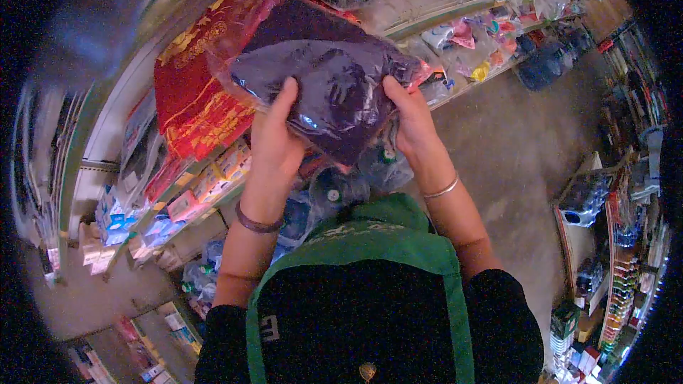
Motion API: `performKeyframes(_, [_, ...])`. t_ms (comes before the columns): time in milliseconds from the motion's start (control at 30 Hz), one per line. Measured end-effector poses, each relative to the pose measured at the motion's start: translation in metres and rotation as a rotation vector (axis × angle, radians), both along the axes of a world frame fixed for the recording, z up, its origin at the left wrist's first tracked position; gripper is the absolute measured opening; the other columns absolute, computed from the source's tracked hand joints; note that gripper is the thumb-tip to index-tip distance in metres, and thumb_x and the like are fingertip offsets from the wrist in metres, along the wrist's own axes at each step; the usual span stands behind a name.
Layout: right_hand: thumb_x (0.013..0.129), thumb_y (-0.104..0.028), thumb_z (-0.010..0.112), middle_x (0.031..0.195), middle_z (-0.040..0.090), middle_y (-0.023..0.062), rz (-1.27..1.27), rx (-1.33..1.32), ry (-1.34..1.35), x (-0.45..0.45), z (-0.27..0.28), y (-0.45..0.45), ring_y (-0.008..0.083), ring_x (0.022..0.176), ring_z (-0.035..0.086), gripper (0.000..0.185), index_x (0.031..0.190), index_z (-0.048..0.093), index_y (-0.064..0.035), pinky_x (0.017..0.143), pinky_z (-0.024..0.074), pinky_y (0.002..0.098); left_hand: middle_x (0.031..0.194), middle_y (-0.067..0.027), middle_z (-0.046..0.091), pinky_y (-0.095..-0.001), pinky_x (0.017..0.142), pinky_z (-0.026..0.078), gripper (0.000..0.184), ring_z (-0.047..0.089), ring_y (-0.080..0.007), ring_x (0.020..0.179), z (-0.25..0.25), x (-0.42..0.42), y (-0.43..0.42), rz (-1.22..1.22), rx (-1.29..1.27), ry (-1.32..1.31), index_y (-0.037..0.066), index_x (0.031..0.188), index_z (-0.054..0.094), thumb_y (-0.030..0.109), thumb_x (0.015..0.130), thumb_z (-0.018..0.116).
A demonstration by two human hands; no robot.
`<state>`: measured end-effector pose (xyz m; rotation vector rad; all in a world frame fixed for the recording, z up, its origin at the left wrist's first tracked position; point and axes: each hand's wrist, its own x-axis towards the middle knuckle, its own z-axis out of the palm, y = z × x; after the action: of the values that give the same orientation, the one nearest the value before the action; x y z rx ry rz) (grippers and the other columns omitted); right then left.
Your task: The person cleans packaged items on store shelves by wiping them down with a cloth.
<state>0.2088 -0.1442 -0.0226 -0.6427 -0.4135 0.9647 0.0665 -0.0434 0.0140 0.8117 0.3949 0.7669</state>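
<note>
A dark, folded fabric item in a clear plastic bag (334, 89) is held up in front of me over the shelf. My left hand (277, 139) grips its near left edge, thumb on top and fingers hidden beneath. On the right side, my right hand (413, 117) holds the bag the same way, thumb pressed on the plastic. Red plastic packaging with gold patterns (203, 92) lies just beyond and to the left of the bag, partly covered by it.
Small boxes (192, 203) line a shelf at left. More bagged goods (469, 39) fill the shelf at upper right. Plastic bottles (334, 192) stand below my hands. Floor (491, 149) stretches to the right, toward another stocked shelf (619, 242).
</note>
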Motion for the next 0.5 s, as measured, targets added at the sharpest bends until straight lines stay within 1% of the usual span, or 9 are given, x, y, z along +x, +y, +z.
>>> performKeyframes(33, [0.081, -0.023, 0.054, 0.107, 0.054, 0.0059, -0.059, -0.094, -0.115, -0.005, 0.003, -0.005, 0.0171, 0.097, 0.052, 0.036, 0.11, 0.048, -0.0025, 0.084, 0.0413, 0.0313, 0.114, -0.0079, 0.05, -0.0398, 0.09, 0.037, 0.036, 0.048, -0.023, 0.105, 0.003, 0.0, 0.003, 0.003, -0.079, -0.031, 0.006, 0.116, 0.043, 0.017, 0.083, 0.053])
performKeyframes(67, [0.08, -0.021, 0.056, 0.108, 0.053, 0.0069, -0.059, -0.117, -0.009, -0.006, 0.002, -0.009, 0.0183, 0.097, 0.052, 0.039, 0.114, 0.045, -0.0048, 0.085, 0.0416, 0.0326, 0.114, -0.0082, 0.05, -0.04, 0.091, 0.037, 0.035, 0.047, -0.0233, 0.105, 0.009, 0.0, 0.003, 0.006, -0.157, -0.062, 0.005, 0.116, 0.043, 0.013, 0.083, 0.052])
performKeyframes(133, [0.078, -0.016, 0.058, 0.112, 0.051, 0.0089, -0.058, -0.158, 0.203, 0.001, -0.005, -0.017, 0.0206, 0.097, 0.053, 0.049, 0.123, 0.038, -0.0094, 0.086, 0.0422, 0.0351, 0.114, -0.0098, 0.049, -0.0418, 0.092, 0.035, 0.035, 0.046, -0.0253, 0.107, 0.013, -0.002, 0.002, 0.083, -0.13, -0.064, 0.003, 0.115, 0.043, 0.016, 0.084, 0.051])
performKeyframes(167, [0.078, -0.013, 0.057, 0.116, 0.048, 0.01, -0.068, 0.028, 0.209, 0.007, -0.012, -0.018, 0.0214, 0.102, 0.05, 0.053, 0.125, 0.035, -0.0082, 0.086, 0.0417, 0.0366, 0.115, -0.0102, 0.049, -0.0425, 0.093, 0.034, 0.035, 0.046, -0.0259, 0.107, 0.01, -0.005, 0.006, 0.1, -0.155, -0.087, 0.003, 0.115, 0.043, 0.017, 0.084, 0.05])
performKeyframes(267, [0.077, -0.01, 0.055, 0.118, 0.047, 0.0101, -0.362, 0.076, 0.018, 0.01, -0.002, -0.025, 0.0229, 0.104, 0.049, 0.051, 0.124, 0.037, -0.0065, 0.086, 0.0421, 0.0372, 0.117, -0.0115, 0.048, -0.0443, 0.094, 0.033, 0.036, 0.045, -0.0276, 0.108, 0.003, -0.01, 0.013, 0.098, -0.188, -0.131, 0.002, 0.116, 0.043, 0.021, 0.085, 0.048])
performKeyframes(300, [0.074, -0.008, 0.054, 0.118, 0.047, 0.0101, -0.391, 0.059, -0.025, 0.002, 0.011, -0.027, 0.0257, 0.107, 0.046, 0.048, 0.121, 0.041, -0.0064, 0.091, 0.0375, 0.0372, 0.117, -0.0119, 0.048, -0.045, 0.094, 0.032, 0.037, 0.045, -0.0282, 0.108, 0.001, -0.009, 0.014, 0.086, -0.192, -0.141, 0.002, 0.116, 0.043, 0.022, 0.086, 0.048])
performKeyframes(400, [0.071, -0.007, 0.054, 0.114, 0.049, 0.0118, -0.519, -0.065, -1.066, -0.004, 0.006, -0.018, 0.0282, 0.109, 0.042, 0.045, 0.116, 0.047, -0.0081, 0.095, 0.0311, 0.0369, 0.119, -0.0128, 0.046, -0.046, 0.095, 0.031, 0.039, 0.044, -0.029, 0.109, 0.002, -0.006, 0.01, 0.042, -0.333, -0.196, 0.001, 0.117, 0.042, 0.025, 0.086, 0.046])
performKeyframes(467, [0.07, -0.01, 0.054, 0.11, 0.049, 0.0136, -0.387, -0.114, -1.111, -0.03, 0.004, -0.017, 0.029, 0.111, 0.039, 0.041, 0.111, 0.05, -0.0089, 0.096, 0.0269, 0.037, 0.12, -0.0132, 0.045, -0.0463, 0.095, 0.031, 0.039, 0.043, -0.0291, 0.11, 0.008, -0.007, 0.009, 0.049, -0.349, -0.203, 0.002, 0.117, 0.042, 0.026, 0.087, 0.045])
performKeyframes(500, [0.071, -0.012, 0.054, 0.109, 0.05, 0.0136, -0.284, -0.122, -1.142, -0.037, -0.003, -0.02, 0.0288, 0.111, 0.039, 0.039, 0.109, 0.051, -0.0089, 0.096, 0.0276, 0.0372, 0.12, -0.0134, 0.045, -0.0464, 0.095, 0.031, 0.039, 0.042, -0.0291, 0.111, 0.012, -0.009, 0.011, 0.06, -0.352, -0.215, 0.002, 0.117, 0.042, 0.026, 0.087, 0.044])
